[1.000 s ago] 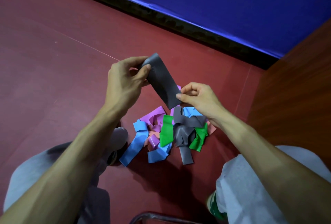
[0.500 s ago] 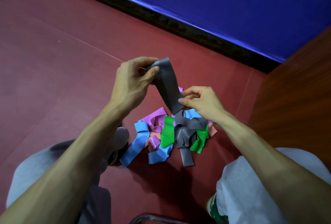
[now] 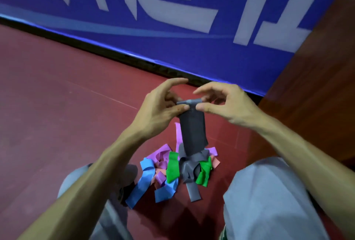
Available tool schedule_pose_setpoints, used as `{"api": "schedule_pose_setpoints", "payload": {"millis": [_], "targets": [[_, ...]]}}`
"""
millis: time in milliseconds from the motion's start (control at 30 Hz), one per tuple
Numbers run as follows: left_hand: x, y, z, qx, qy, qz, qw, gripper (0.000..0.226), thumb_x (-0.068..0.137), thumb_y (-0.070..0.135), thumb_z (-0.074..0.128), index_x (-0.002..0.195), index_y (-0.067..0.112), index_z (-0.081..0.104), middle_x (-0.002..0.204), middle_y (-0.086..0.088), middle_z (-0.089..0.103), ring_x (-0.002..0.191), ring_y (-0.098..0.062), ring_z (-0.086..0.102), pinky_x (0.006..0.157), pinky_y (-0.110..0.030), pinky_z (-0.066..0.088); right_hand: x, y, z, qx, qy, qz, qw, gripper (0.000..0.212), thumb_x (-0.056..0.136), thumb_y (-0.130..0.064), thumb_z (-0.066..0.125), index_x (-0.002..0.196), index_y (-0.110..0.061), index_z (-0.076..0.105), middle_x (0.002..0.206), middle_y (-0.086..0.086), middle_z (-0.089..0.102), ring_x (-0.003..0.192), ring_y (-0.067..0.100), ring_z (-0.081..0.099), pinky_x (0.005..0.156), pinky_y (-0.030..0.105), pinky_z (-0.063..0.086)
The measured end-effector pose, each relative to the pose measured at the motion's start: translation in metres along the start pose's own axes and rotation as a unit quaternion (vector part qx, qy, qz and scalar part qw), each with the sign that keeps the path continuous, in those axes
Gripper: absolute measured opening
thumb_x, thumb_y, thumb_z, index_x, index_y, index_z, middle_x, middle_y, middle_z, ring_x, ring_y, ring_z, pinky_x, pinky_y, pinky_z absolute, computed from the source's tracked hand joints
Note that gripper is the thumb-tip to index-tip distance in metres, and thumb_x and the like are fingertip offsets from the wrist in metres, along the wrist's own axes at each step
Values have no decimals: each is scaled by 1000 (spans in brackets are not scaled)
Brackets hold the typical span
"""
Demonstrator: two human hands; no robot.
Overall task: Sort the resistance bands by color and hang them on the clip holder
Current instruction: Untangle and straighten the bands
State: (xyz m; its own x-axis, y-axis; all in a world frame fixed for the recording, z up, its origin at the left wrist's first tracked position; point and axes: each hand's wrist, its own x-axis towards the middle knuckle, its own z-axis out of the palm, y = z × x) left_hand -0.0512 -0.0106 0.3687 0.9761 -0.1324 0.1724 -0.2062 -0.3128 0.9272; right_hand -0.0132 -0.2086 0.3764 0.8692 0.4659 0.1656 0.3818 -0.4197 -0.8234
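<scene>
**Two hands hold a grey resistance band above a mixed pile on the floor**

A blue banner (image 3: 172,34) with white lettering fills the top of the frame. Below it a red floor (image 3: 57,115) spreads across the left and centre, and a brown wooden panel (image 3: 317,95) runs down the right edge. The person's knees, in grey trousers (image 3: 269,201), sit at lower left and lower right. Between them, at bottom centre, lies the pile of bands (image 3: 172,172): blue, purple, green, pink and grey strips tangled together. The grey band (image 3: 193,134) hangs upright in mid-frame. Its rolled top edge is pinched between thumb and fingertips of the left hand (image 3: 161,111) and the right hand (image 3: 228,105), which are side by side with their other fingers arched loosely above. The band's lower end reaches the pile, and whether it is caught there cannot be told. If it is, lifting would likely drag other colours along and scatter them. The grip is only on the thin edge, so the stretchy strip may slip free. The clip holder is not in view
</scene>
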Motion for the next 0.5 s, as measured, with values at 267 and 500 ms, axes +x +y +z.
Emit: {"api": "schedule_pose_setpoints", "payload": {"millis": [267,500], "targets": [[-17,121,7,-64,27,71,995,38,83,4,70,116,17,55,73,-3,64,66,-13,63,66,-28,53,-43,-106,-77,-88,90,-80,989,6,82,-17,73,84,-23,71,72,-6,71,68,9,67,70,28,55],[-29,199,47,-38,-5,117,992,26,99,33,46,117,18,57,104,9,65,90,1,59,84,-25,47,-83,-163,-140,-52,183,-89,978,8,83,-9,72,82,-17,72,63,-6,67,55,3,62,53,15,46]]}}
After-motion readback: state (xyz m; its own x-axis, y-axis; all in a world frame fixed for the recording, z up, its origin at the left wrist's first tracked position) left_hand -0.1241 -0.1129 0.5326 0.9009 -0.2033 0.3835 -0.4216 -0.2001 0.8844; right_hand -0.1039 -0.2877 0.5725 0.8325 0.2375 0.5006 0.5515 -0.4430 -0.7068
